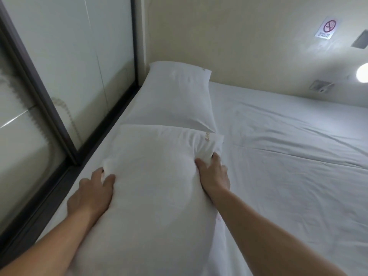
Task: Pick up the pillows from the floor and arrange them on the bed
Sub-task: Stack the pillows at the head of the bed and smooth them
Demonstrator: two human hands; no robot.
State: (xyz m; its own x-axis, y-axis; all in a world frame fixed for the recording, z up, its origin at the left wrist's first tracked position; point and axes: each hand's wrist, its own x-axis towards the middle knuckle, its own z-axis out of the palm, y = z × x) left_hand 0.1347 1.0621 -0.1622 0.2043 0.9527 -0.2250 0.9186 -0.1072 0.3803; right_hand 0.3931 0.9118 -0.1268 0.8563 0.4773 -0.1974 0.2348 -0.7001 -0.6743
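The right hand point(214, 174) has its grip closed on a bunched far corner of the near pillow point(157, 186); the left hand point(91, 194) has its fingers curled into the pillow's opposite edge; between both grips the pillow lies on the bed point(288, 156); just beyond them a second pillow point(175, 98) already sits by the wall, edges touching; placing looks nearly done; whether any pillows remain on the floor is out of view.

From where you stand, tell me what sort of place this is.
Probably a hotel or hostel room. A bed made up all in white carries two matching pillows, a no-smoking sign is fixed to the wall, and a wall lamp glows beside the bed.
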